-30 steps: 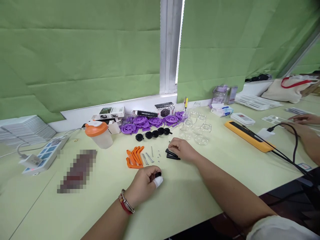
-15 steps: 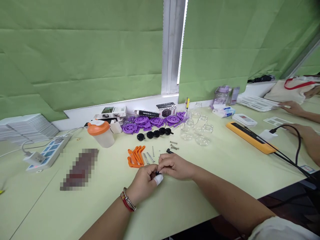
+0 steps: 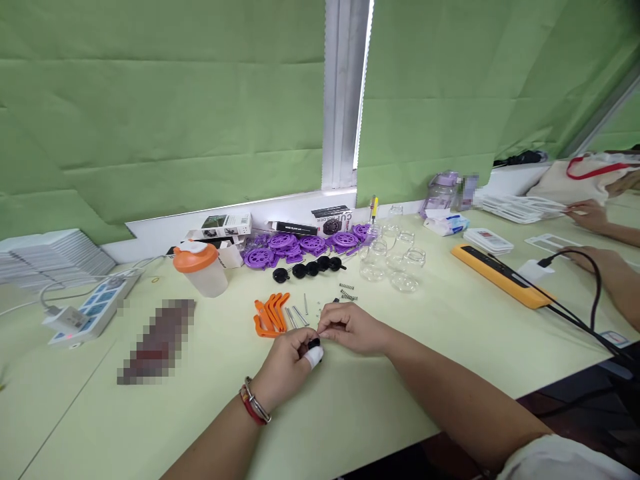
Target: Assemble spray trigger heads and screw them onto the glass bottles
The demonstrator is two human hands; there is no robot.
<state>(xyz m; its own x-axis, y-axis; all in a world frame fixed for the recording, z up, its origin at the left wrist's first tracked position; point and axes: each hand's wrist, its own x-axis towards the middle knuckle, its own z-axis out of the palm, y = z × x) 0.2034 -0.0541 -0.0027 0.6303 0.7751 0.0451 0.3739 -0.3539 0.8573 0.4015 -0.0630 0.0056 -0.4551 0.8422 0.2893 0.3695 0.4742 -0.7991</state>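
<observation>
A small black part [image 3: 314,343] is pinched in my left hand [image 3: 287,367], whose thumb has a white wrap. My right hand [image 3: 353,328] is closed beside it, fingertips together near the black part; what they hold is too small to make out. Orange curved pieces [image 3: 273,315] lie beyond my left hand, with metal pins [image 3: 300,316] to their right. Small springs [image 3: 347,292] rest beyond my right hand. A row of round black parts [image 3: 313,268] lies farther back, in front of purple wheel-shaped parts [image 3: 285,243].
Clear glass jars [image 3: 391,267] stand behind to the right. An orange-lidded cup [image 3: 203,270] and a power strip [image 3: 100,307] are left. A yellow-orange power strip [image 3: 500,275] with cables lies right, near another person's hands [image 3: 590,263].
My right fingertips have drawn slightly up and away from the black part, which now shows more in my left hand. The other person's hands have shifted slightly.
</observation>
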